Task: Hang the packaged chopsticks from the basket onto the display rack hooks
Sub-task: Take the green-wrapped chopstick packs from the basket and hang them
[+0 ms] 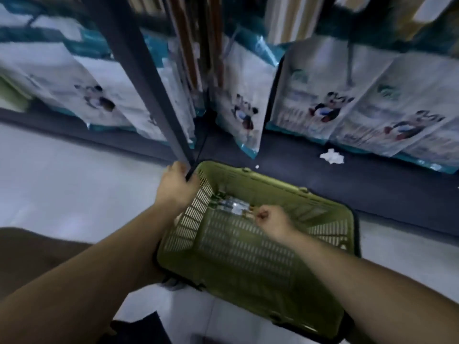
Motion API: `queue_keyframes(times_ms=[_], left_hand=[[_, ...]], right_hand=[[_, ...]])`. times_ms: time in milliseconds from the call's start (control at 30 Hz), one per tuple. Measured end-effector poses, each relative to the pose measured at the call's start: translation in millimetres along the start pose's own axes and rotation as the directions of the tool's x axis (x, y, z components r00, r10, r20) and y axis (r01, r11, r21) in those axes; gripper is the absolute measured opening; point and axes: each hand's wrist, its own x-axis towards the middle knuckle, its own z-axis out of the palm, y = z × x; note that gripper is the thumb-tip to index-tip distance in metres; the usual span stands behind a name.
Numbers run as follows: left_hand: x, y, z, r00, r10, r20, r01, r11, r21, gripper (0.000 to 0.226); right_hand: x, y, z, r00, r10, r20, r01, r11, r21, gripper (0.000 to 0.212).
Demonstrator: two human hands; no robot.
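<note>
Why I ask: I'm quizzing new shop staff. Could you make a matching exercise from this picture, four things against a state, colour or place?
Things
1. left hand
2. right hand
3. basket
4. crumpled paper

Descriptions
A. olive green
B. pinches the packaged chopsticks
C. lies on the dark shelf base
D. grips the black handle

Pairs: 1-D, 2-B, 3-A, 4-C
</note>
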Motion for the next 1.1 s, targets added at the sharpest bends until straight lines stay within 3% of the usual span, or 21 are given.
queue_keyframes(times_ms=[133, 400, 667, 1100], left_hand=[[13, -38, 17, 0.999, -0.024, 0.047, 0.023, 0.999, 0.024, 0.045], [23, -63, 36, 0.999, -0.026, 0.027, 0.026, 0.999, 0.029, 0.033], [27, -68, 40, 1.000, -0.012, -0.002, 0.012, 1.000, 0.016, 0.030], [25, -69, 39, 1.000, -0.008, 0.026, 0.009, 1.000, -0.027, 0.028]], right_hand=[[45, 32, 41, 0.999, 0.041, -0.019, -0.044, 0.986, -0.159, 0.015], [89, 65, 84, 0.997, 0.071, -0.022, -0.073, 0.877, -0.475, 0.052], [100, 71, 93, 0.997, -0.032, -0.068, -0.024, 0.721, -0.692, 0.028], [107, 86, 84, 0.988, -0.140, 0.072, 0.145, 0.635, -0.759, 0.029]])
